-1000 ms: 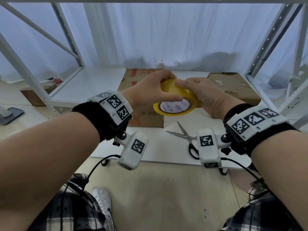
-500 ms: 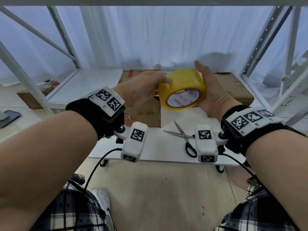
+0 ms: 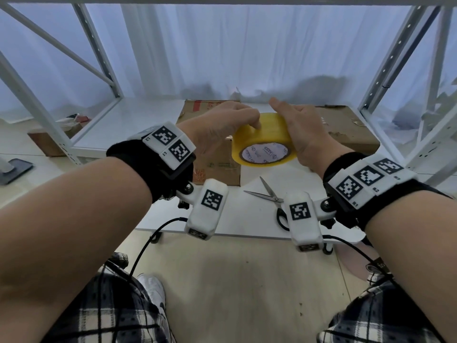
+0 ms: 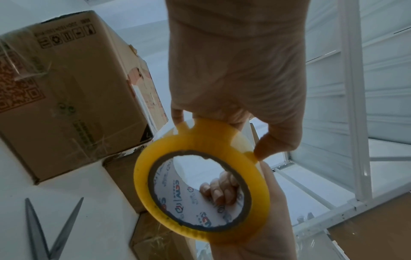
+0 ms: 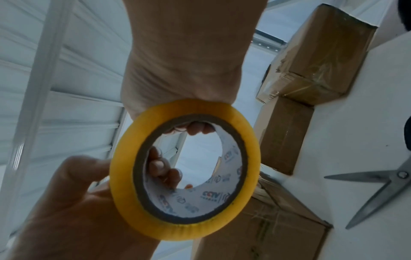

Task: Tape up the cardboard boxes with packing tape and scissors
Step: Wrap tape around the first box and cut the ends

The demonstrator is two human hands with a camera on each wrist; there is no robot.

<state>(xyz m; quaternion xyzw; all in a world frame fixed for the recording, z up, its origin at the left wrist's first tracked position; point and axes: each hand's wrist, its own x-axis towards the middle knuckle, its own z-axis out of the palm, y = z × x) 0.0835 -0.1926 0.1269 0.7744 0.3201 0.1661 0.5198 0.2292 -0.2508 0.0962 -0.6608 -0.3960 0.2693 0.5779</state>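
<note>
A yellow tape roll (image 3: 262, 142) is held in the air between both hands, above the white table (image 3: 247, 219). My left hand (image 3: 247, 125) curls over the roll's top left, fingertips pinching its outer surface (image 4: 222, 133). My right hand (image 3: 301, 137) grips the right side, with fingers hooked inside the cardboard core (image 5: 193, 126). Open scissors (image 3: 269, 194) lie on the table below the roll. A tall cardboard box (image 3: 215, 159) stands behind my left hand. A flatter box (image 3: 346, 129) lies to the right.
White metal shelf posts (image 3: 385, 70) frame the table on both sides, and a white curtain hangs behind. Another cardboard box (image 3: 47, 144) sits on the floor at the left. A dark flat object (image 3: 14, 169) lies on the floor at the far left.
The roll has come down a little and tipped. My right hand moved from behind the roll to gripping over it. My left fingers shifted onto its top.
</note>
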